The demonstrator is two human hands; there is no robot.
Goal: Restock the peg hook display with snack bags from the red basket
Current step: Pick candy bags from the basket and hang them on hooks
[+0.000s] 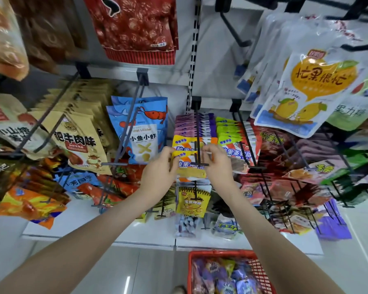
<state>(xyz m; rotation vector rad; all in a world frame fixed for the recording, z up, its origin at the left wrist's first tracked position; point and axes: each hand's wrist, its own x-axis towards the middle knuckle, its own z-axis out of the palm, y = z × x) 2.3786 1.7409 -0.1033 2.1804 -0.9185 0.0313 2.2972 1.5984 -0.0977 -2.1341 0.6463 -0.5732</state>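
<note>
Two hands held one snack bag (188, 164) at a peg hook's (198, 145) front end.
Left hand (157, 168) and right hand (217, 164), fingers curled, each pinched an upper corner of the yellow-orange bag. Its top edge ran left to right, printed face toward the person, body hanging downward. Below stood the red basket (221, 254), holding more bags.
</note>
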